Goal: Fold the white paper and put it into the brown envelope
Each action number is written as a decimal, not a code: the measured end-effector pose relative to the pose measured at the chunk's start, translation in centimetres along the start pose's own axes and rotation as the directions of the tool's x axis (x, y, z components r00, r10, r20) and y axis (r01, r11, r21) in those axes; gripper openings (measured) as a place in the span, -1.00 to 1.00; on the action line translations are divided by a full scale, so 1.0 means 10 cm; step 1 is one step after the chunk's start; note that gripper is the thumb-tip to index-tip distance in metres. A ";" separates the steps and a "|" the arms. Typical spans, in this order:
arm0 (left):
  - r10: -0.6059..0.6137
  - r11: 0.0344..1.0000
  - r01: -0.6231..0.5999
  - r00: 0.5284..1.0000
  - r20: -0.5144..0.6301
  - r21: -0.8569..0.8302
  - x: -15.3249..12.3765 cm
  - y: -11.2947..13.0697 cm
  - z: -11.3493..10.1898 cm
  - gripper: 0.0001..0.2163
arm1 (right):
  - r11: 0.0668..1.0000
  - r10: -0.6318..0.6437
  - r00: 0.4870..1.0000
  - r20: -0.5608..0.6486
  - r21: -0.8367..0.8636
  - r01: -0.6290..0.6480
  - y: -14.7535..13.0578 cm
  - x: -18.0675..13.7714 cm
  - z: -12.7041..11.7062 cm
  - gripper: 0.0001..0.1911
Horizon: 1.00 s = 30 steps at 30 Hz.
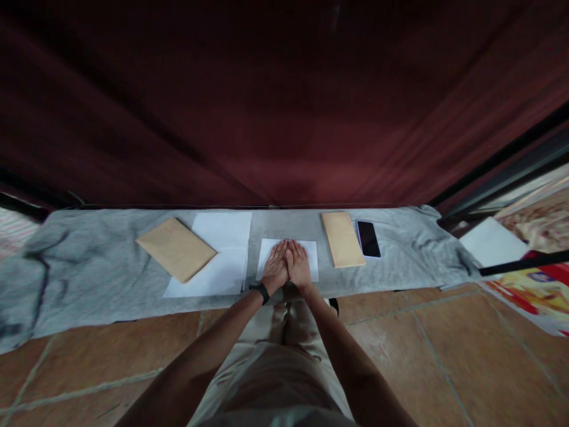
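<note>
A white sheet of paper (312, 261), probably folded to a smaller size, lies on the grey cloth in front of me. My left hand (276, 265) rests flat on its left half, fingers stretched forward. Beside it, thumbs close together, my right hand (298, 263) presses flat on the same paper. Neither hand grips anything. To the left are larger white sheets (222, 237), partly covered by a tilted brown envelope (176, 249). Another stack of brown envelopes (342, 240) sits to the right of my hands.
The grey cloth (409, 255) covers a long, narrow bench. A phone (368, 239) with a dark screen lies right of the envelopes. Behind the bench rises a dark red curtain (284, 118). At far right are a white board (493, 242) and a colourful package (533, 293) near the tiled floor (400, 344).
</note>
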<state>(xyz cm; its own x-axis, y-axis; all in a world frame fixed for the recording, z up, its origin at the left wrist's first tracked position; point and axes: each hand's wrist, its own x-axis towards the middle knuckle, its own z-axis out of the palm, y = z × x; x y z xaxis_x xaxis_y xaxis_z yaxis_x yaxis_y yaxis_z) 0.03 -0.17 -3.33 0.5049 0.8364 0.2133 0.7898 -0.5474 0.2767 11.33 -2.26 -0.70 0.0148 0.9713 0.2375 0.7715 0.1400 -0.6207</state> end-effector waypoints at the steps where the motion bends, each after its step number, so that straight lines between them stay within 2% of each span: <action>1: 0.002 1.000 -0.002 1.000 0.005 0.009 -0.01 -0.02 -0.03 -0.42 | 0.998 -0.023 1.000 0.017 -0.059 0.024 0.01 -0.01 0.00 -0.40; 4: -0.003 0.999 0.002 0.999 0.036 0.037 -0.04 -0.05 -0.13 -0.45 | 0.981 -0.040 0.998 0.052 -0.187 0.049 0.02 -0.03 -0.01 -0.42; 8: -0.042 0.998 0.039 0.998 0.046 0.058 -0.06 -0.03 -0.21 -0.46 | 0.965 -0.030 0.997 0.070 -0.258 0.047 0.04 -0.04 0.00 -0.43; 15: -0.123 0.991 0.123 0.992 0.009 0.050 -0.15 -0.04 -0.31 -0.45 | 0.960 -0.027 0.998 0.056 -0.279 0.041 0.16 -0.10 -0.09 -0.44; 20: -0.183 0.981 0.182 0.983 0.003 0.066 -0.20 -0.05 -0.35 -0.44 | 0.957 -0.002 1.000 -0.004 -0.291 0.000 0.26 -0.17 -0.13 -0.40; 24: -0.198 0.977 0.198 0.980 -0.012 0.081 -0.23 -0.03 -0.38 -0.43 | 0.959 -0.027 0.998 -0.062 -0.283 0.008 0.35 -0.23 -0.15 -0.36; 30: -0.190 0.978 0.191 0.982 -0.020 0.082 -0.28 -0.02 -0.41 -0.44 | 0.950 -0.049 0.996 -0.080 -0.310 0.022 0.46 -0.37 -0.22 -0.32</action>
<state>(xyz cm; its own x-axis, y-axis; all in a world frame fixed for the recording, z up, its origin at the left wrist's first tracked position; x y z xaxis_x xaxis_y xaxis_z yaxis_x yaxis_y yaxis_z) -2.95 -2.49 -0.16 0.3386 0.9245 0.1751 0.8977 -0.3732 0.2342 16.23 -5.60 -2.78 0.0274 0.9448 0.3266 0.9309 0.0949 -0.3526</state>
